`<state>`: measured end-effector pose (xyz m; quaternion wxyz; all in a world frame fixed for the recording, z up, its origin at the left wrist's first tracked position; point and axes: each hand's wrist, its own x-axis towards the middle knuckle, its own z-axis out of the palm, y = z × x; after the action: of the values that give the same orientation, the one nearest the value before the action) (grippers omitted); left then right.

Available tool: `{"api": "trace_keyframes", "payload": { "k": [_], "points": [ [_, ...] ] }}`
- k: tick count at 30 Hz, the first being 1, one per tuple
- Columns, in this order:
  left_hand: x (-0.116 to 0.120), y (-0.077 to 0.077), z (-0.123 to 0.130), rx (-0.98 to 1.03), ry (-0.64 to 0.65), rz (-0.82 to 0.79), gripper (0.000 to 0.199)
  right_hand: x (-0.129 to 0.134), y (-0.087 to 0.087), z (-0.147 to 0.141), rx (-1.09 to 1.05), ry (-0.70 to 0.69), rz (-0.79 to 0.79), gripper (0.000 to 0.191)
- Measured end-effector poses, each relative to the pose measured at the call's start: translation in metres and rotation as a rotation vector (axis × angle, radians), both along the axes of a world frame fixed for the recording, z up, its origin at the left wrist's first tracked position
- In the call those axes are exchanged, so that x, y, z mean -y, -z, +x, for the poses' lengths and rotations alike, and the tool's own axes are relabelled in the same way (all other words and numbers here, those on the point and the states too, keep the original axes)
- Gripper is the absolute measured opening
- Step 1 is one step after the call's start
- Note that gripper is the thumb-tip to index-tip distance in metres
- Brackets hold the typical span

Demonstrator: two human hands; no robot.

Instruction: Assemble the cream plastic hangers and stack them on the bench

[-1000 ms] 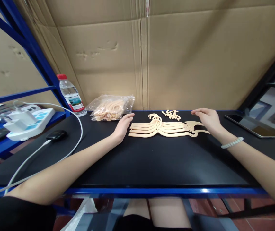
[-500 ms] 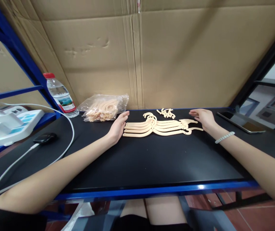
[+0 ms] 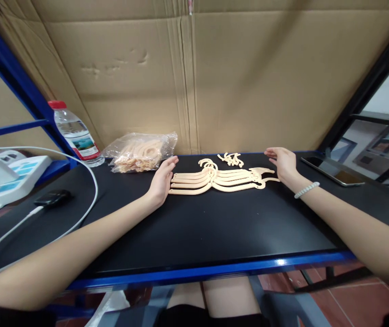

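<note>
Mostly, what I see change is the view itself: it has swung a little, so both hands and everything between them sit further left, while their arrangement looks much the same; I read that as nothing having been picked up or moved. The left hand (image 3: 162, 184), straight-fingered and palm inward, stands at one end of a row of beige hanger pieces (image 3: 211, 175) on the tabletop (image 3: 215, 227). The right hand (image 3: 285, 165), loosely bent and apparently holding nothing, is at the other, beside its slender curved tips; I can't tell whether either hand touches. Small loose pieces (image 3: 231, 159) lie beyond the row, between the hands; a clear bag (image 3: 143, 154) lies just past the left.
</note>
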<state>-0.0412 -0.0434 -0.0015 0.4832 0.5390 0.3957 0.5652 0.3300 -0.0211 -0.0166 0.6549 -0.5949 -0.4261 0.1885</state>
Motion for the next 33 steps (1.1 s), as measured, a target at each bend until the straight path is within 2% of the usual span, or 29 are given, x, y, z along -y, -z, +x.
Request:
{"api": "trace_keyframes", "payload": {
  "k": [3,5,8,11,13,18,24,28,30,33],
  "points": [
    [0.000,0.001,0.000,-0.003,-0.014,0.015,0.035,0.013,-0.018,0.003,0.127,-0.092,-0.003,0.015],
    [-0.001,0.002,0.000,-0.006,-0.021,0.017,0.034,0.025,-0.031,0.008,0.382,-0.307,-0.059,0.021],
    [-0.001,0.002,0.000,0.003,-0.032,0.015,0.031,0.039,-0.045,0.020,0.823,-0.602,-0.151,0.046],
    [0.000,0.002,0.000,0.019,-0.046,0.021,0.029,0.044,-0.047,0.031,1.035,-0.714,-0.281,0.074],
    [0.001,0.002,0.000,0.022,-0.054,0.029,0.028,0.043,-0.045,0.034,1.071,-0.753,-0.331,0.076],
    [0.003,0.002,0.000,-0.009,-0.063,0.063,0.031,0.040,-0.043,0.033,1.036,-0.821,-0.358,0.056],
    [0.001,0.006,-0.001,-0.108,-0.066,0.115,0.035,0.035,-0.040,0.033,1.026,-0.756,-0.320,0.044],
    [0.006,0.000,-0.003,-0.218,-0.063,0.158,0.034,0.034,-0.040,0.033,1.062,-0.727,-0.326,0.044],
    [0.011,-0.007,-0.005,-0.353,-0.053,0.244,0.031,0.034,-0.041,0.032,1.080,-0.725,-0.335,0.048],
    [0.018,-0.017,-0.010,-0.816,0.058,0.602,0.025,0.036,-0.042,0.031,1.081,-0.714,-0.335,0.051]
  ]
}}
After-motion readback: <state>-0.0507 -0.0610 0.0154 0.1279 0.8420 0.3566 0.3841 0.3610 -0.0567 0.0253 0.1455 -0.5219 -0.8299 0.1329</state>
